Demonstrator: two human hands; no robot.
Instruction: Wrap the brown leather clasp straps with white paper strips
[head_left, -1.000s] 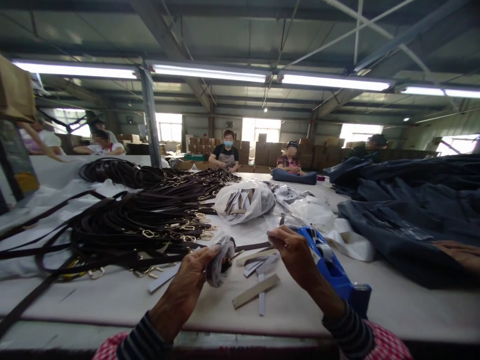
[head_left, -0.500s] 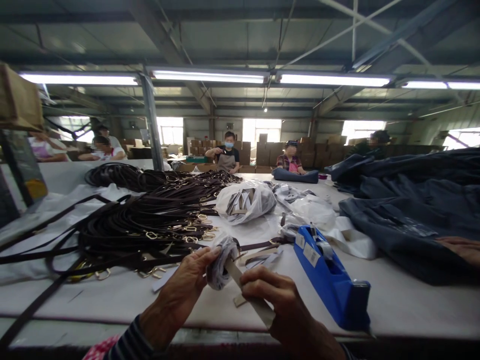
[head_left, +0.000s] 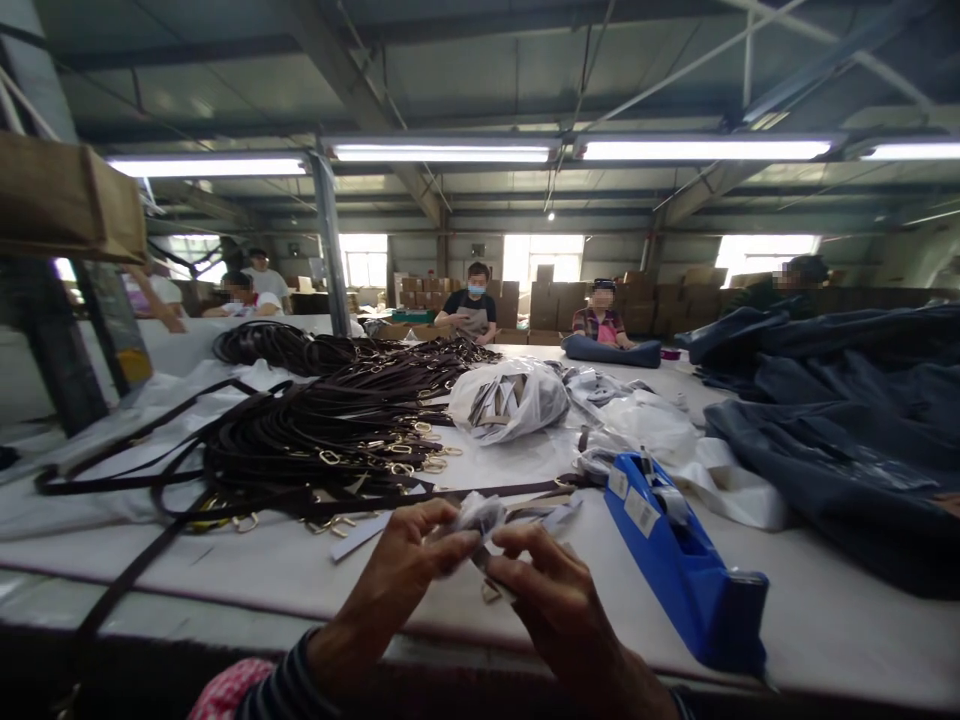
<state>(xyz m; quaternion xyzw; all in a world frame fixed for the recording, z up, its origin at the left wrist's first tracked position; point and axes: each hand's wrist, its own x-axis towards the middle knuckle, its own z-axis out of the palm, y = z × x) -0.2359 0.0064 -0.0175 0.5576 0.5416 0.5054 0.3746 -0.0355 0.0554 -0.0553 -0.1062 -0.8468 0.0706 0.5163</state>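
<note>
My left hand and my right hand meet low in the middle, above the near edge of the white table. Both pinch a small crumpled white wrapper bundle with a dark strap end inside it. A flat card strip pokes out between the fingers. Just right of my right hand stands a blue tape dispenser. A big heap of dark brown straps with gold buckles lies to the left, one strap running toward my hands.
A clear bag of card strips and loose white plastic sit mid-table. Dark blue fabric covers the right side. Several other people sit at the far end and far left. A brown box hangs at upper left.
My right hand came back from the dispenser, picked up a card strip and closed in on the bundle. Both hands have drawn nearer to me and the view has shifted left.
</note>
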